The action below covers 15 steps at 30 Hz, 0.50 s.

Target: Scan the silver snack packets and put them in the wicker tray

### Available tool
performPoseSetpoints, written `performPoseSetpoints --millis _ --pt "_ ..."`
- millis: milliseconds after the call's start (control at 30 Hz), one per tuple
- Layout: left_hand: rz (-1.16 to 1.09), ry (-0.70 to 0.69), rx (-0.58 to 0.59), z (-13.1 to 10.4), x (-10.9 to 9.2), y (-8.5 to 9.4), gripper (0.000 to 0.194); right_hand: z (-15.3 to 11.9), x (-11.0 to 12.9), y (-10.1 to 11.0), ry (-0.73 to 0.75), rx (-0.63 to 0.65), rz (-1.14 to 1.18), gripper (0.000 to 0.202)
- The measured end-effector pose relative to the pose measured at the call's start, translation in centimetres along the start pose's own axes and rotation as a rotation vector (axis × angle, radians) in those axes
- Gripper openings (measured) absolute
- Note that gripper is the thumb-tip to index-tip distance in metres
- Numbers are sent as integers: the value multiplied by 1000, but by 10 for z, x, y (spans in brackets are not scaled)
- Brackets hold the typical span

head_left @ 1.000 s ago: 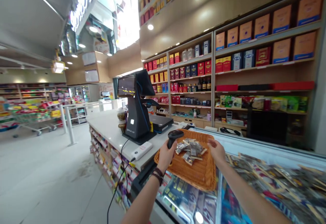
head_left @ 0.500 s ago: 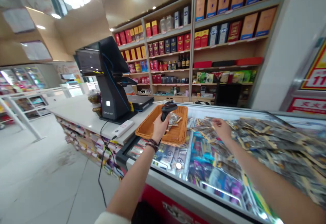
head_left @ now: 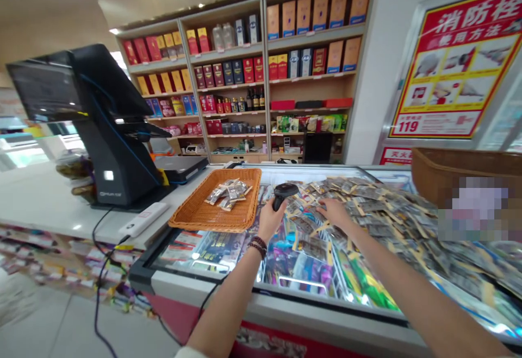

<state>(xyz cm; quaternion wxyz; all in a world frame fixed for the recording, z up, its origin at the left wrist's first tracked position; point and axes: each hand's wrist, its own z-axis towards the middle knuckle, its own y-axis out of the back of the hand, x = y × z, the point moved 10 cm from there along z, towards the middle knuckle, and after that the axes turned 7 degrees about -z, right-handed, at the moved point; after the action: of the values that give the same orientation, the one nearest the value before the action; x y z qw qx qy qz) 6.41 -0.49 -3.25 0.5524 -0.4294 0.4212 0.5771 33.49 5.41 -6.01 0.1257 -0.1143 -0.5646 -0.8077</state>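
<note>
My left hand (head_left: 272, 219), with a beaded bracelet at the wrist, is closed round the handle of a black handheld barcode scanner (head_left: 286, 189). The scanner is over the glass top of the freezer, just right of an orange wicker basket (head_left: 196, 214). Several small packets (head_left: 232, 192) lie inside that basket. My right hand (head_left: 335, 212) is low over the heap of small packets (head_left: 379, 206) spread across the glass. Its fingers point left and look slightly apart, at the packets' edge; no packet shows clearly between them.
A black checkout terminal (head_left: 118, 124) and a white power strip (head_left: 143, 221) stand on the counter at left. Dark cables hang in front. A brown basket (head_left: 432, 170) sits at far right. Shelves of boxes line the back. Coloured packages show under the freezer glass (head_left: 236, 279).
The view has turned right, bringing the brown basket into sight. My left hand has carried the scanner from over the wicker basket to its right side. My right hand stays among the packets.
</note>
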Motion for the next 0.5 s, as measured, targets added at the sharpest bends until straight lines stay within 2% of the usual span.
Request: performPoseSetpoints --millis 133,267,367,500 --pt "130 20 35 -3 20 -13 45 8 1 -11 -9 104 -55 12" --pt "177 5 20 -2 21 -13 44 12 -3 -21 -69 124 51 21" --pt "182 -25 10 -4 18 -12 44 12 -4 -21 -122 27 249 24" --pt "172 -72 41 -9 15 -17 45 7 -6 -17 -202 -227 609 30"
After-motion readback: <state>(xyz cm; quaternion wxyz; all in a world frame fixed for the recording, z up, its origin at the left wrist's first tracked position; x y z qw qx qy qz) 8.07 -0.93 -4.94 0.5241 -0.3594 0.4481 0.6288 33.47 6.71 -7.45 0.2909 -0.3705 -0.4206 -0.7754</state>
